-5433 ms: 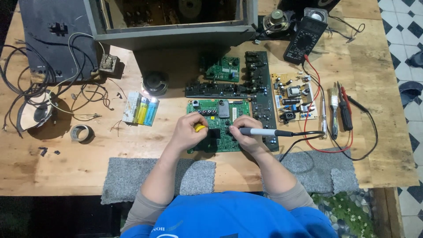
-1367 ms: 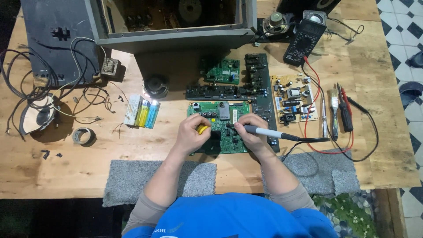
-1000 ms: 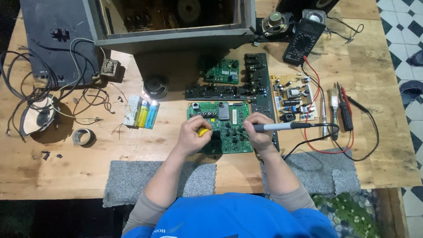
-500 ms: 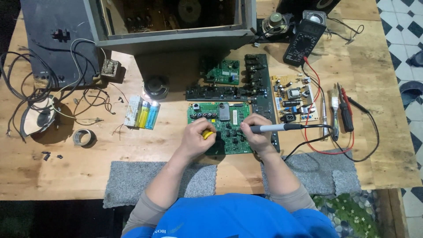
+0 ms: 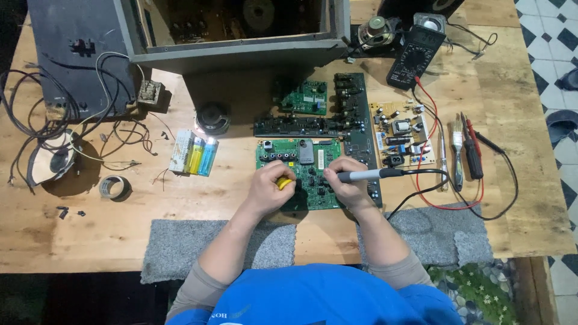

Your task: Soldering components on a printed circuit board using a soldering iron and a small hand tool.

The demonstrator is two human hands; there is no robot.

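Gripping a grey-handled soldering iron [image 5: 367,176], the right hand [image 5: 344,183] sets its tip on the green rectangular circuit board [image 5: 301,171] at table centre. The left hand [image 5: 269,188], closed on a small yellow object [image 5: 283,183], rests on the board's seven-o'clock corner. Risk, as I judge it: the black cord [image 5: 421,186] trailing toward three o'clock could snag, dragging the tip across neighbouring components.

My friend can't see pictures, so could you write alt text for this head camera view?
A person's right hand holds a soldering iron over a green circuit board on a wooden table, while the left hand grips a small yellow object. More boards, a multimeter and loose wires surround them.
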